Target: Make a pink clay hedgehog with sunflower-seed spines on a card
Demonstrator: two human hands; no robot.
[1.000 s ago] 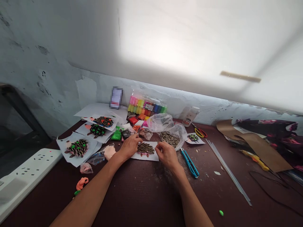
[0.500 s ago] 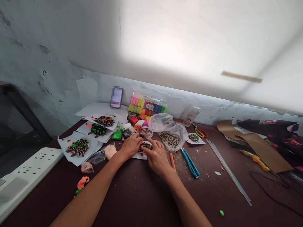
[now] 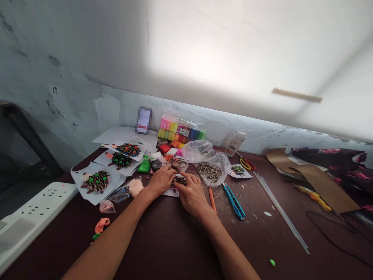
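Note:
Between my hands a hedgehog figure of striped sunflower seeds (image 3: 180, 181) lies on a small white sheet of paper (image 3: 170, 192). My left hand (image 3: 161, 182) is closed, its bent fingers against the figure's left side. My right hand (image 3: 192, 194) grips the right side, forefinger at the far edge and thumb over the near seeds. Fingers hide much of the figure. Just right of them, a clear plastic bag (image 3: 223, 163) holds loose sunflower seeds (image 3: 209, 172). Packets of clay, one of them green (image 3: 144, 165), sit behind my hands.
Finished-looking seed hedgehogs (image 3: 97, 181) lie on papers at left, near a white power strip (image 3: 43, 210). At right are an orange stick (image 3: 212, 200), a blue utility knife (image 3: 234, 201), scissors (image 3: 247, 163), clear glue sticks (image 3: 282, 213) and a yellow glue gun (image 3: 314, 193). A phone (image 3: 143, 119) leans on the wall.
My right hand has shifted very slightly left, its thumb further over the seeds. The left hand stays almost where it was.

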